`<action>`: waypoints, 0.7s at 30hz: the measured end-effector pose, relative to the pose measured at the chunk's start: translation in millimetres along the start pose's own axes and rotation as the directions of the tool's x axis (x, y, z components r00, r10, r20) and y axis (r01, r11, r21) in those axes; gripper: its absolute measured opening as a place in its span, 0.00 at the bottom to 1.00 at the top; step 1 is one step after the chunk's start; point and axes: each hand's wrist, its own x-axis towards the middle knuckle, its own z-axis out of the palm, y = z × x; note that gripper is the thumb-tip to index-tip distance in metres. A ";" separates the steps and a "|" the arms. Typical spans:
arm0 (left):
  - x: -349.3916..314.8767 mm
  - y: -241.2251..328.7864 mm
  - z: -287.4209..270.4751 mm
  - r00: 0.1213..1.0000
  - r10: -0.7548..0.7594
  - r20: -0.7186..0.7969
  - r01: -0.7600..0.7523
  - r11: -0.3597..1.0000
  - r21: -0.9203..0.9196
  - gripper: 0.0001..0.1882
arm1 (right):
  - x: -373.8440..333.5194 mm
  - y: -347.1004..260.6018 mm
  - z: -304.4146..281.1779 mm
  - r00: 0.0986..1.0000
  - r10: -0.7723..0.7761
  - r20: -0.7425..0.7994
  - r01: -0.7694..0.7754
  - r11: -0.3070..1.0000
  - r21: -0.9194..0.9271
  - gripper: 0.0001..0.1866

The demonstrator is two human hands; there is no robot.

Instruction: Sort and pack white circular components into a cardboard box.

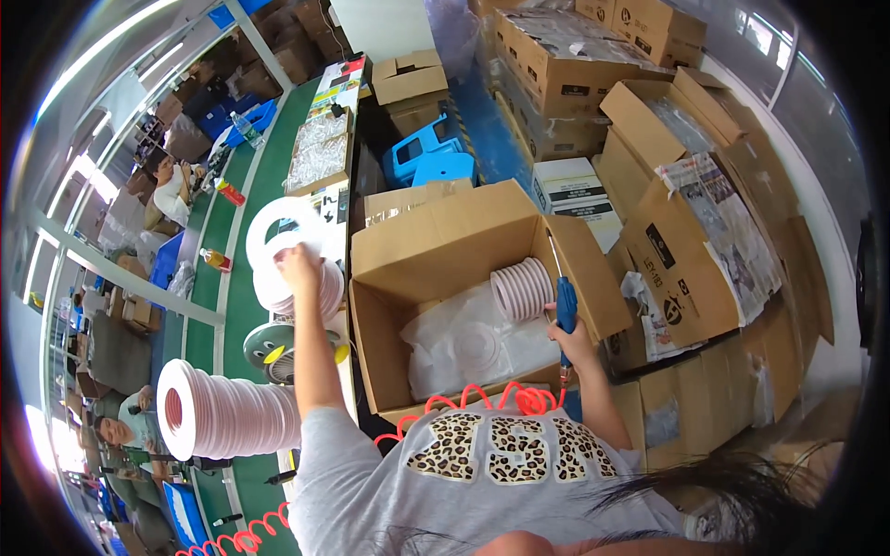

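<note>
My left hand (298, 269) is closed on a white plastic ring (269, 222), tilted up above a short stack of similar rings (331, 287) on the green bench. My right hand (575, 341) is wrapped round a blue air gun (565, 306), its long thin nozzle pointing away from me. A red coiled hose (533, 400) runs from the gun across my front. Between my arms, an open cardboard box (436, 236) holds a row of white rings (521, 289) at its right side and a clear plastic bag over its bottom. A long stack of white rings (232, 412) lies at the near left.
A grey round fan-like part (271, 350) with yellow pieces sits by my left forearm. The green conveyor bench (278, 148) runs along the left, with people seated beyond. Open cartons (686, 250) crowd the right. A blue plastic stool (428, 153) stands behind the box.
</note>
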 end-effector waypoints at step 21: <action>-11.6 25.2 54.7 0.973 0.192 -0.131 -0.202 0.977 -0.065 0.35 | -23.5 10.5 -27.6 0.990 0.118 -0.075 -0.125 0.987 -0.102 0.18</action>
